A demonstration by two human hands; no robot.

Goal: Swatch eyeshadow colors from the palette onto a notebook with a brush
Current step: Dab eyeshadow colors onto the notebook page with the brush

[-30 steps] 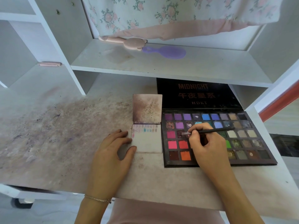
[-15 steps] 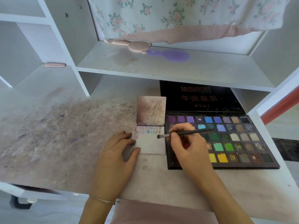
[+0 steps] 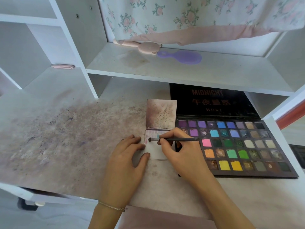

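Eyeshadow palette (image 3: pixel 234 146), black with many colour pans, lies open on the stained table (image 3: pixel 66 138). Just left, the small white notebook (image 3: pixel 154 150) is pressed by the flat left hand (image 3: pixel 125 161). The right hand (image 3: pixel 179 146) pinches a thin black brush (image 3: pixel 175 139), its tip on the page.

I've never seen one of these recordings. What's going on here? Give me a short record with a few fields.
Activity: swatching eyeshadow onto a small open notebook
Right hand: pinches a dark brush, tip at the page's left side
Left hand: fingers flat at the notebook's left edge, holding it steady
Palette: open, right of the notebook, many coloured pans
Swatches: a row of pale marks along the page's top
Desk: stained with powder
Shelf above: pink brush, purple brush
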